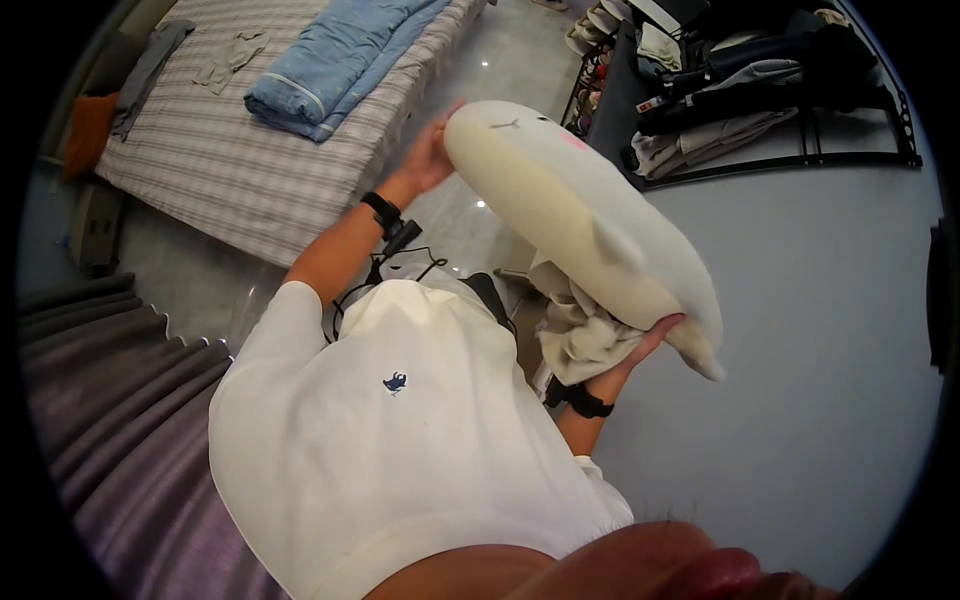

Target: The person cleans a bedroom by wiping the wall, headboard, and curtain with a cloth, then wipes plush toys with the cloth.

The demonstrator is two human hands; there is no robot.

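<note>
A long plush toy (580, 200) with a pale grey-blue back, a cream belly, a stitched mouth and a pink cheek is held up in front of me, slanting down to the right. My left hand (432, 158) grips its head end, with the fingers partly hidden behind it. Near the tail, my right hand (655, 338) clasps the plush from below. A crumpled beige cloth (582, 335) lies just under the plush beside my right hand; I cannot tell whether that hand also holds it. Both wrists wear black bands.
At the left is a bed (230, 185) with a plaid sheet, carrying a folded blue quilt (330, 70) and some clothes. A black rack (780, 165) holding clothes stands at the upper right, near shoes (592, 75). A grey curtain (120, 400) hangs at lower left.
</note>
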